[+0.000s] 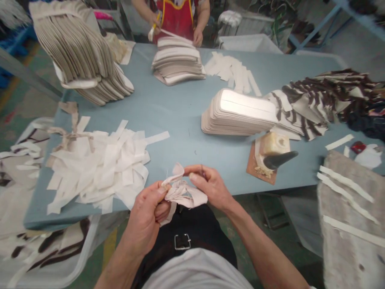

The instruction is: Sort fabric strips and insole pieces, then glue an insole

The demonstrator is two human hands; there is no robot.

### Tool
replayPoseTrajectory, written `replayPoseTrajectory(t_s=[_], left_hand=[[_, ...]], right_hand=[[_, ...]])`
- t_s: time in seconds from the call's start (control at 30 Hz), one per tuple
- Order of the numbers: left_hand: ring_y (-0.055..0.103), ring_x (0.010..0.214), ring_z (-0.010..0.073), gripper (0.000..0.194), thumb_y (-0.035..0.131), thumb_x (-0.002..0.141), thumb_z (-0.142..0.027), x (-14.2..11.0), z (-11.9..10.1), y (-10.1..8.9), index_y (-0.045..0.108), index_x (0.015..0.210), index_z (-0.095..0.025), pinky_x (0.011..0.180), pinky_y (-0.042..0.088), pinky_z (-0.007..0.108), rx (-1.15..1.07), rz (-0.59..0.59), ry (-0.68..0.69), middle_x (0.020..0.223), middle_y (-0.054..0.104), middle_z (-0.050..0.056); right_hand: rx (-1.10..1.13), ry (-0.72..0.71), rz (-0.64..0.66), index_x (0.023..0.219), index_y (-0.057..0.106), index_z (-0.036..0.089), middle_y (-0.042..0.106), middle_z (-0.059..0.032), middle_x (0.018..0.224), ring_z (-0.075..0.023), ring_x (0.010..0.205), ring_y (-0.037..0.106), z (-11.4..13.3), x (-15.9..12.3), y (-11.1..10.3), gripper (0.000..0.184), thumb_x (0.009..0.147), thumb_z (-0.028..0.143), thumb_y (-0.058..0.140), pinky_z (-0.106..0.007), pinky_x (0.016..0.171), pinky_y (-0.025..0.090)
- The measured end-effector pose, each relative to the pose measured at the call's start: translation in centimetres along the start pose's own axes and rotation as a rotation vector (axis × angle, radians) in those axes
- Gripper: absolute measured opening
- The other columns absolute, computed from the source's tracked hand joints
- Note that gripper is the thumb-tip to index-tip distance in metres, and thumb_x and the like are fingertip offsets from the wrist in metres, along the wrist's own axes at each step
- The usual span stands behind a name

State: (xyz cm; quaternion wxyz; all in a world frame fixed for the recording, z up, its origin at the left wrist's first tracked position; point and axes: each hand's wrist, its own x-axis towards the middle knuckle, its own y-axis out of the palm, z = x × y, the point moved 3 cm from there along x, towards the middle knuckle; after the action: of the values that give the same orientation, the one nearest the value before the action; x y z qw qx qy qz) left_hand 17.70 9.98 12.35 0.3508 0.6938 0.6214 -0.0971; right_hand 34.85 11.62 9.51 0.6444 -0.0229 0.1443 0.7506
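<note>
Just over the table's front edge, my left hand (151,204) is closed around a bunched, pale pink fabric strip (197,195). The strip is looped and folded, with one end standing up between my hands. My right hand (212,182) is closed at the strip's upper end, thumb against the index finger; its other fingers curl behind. Left of my hands lies a loose heap of white strips (105,164). Beyond them and to the right, a neat stack of pale rounded fabric pieces (240,116) rests on the blue table (180,116).
A glue container (273,143) with a dark handle stands on a brown board at right. Tall fabric stacks (75,48) rise at the far left. Opposite, a person in a red apron (176,20) handles a strip over another stack (179,60). Plastic bins (81,257) flank the table.
</note>
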Motion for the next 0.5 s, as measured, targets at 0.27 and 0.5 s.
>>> replayPoseTrajectory(t_s=[0.27, 0.5], left_hand=[[0.019, 0.046, 0.0044, 0.040, 0.084, 0.080, -0.051, 1.7, -1.5, -5.3, 0.068, 0.087, -0.015, 0.044, 0.017, 0.016, 0.110, -0.108, 0.112, 0.054, 0.030, -0.012], [0.019, 0.035, 0.0064, 0.024, 0.048, 0.103, -0.012, 3.8, -6.3, -10.2, 0.066, 0.088, -0.016, 0.032, 0.021, 0.017, -0.454, -0.323, 0.050, 0.044, 0.028, -0.012]], right_hand=[[-0.033, 0.174, 0.236, 0.069, 0.048, 0.020, 0.036, 0.0071, 0.058, -0.0076, 0.053, 0.029, -1.4, 0.1, 4.6, 0.067, 0.088, 0.083, 0.055, -0.022, 0.047, 0.023], [0.322, 0.135, -0.313, 0.071, 0.039, 0.023, 0.021, 0.0149, 0.054, -0.0043, 0.044, 0.006, -1.2, 2.1, -1.6, 0.061, 0.078, 0.069, 0.079, -0.018, 0.038, 0.013]])
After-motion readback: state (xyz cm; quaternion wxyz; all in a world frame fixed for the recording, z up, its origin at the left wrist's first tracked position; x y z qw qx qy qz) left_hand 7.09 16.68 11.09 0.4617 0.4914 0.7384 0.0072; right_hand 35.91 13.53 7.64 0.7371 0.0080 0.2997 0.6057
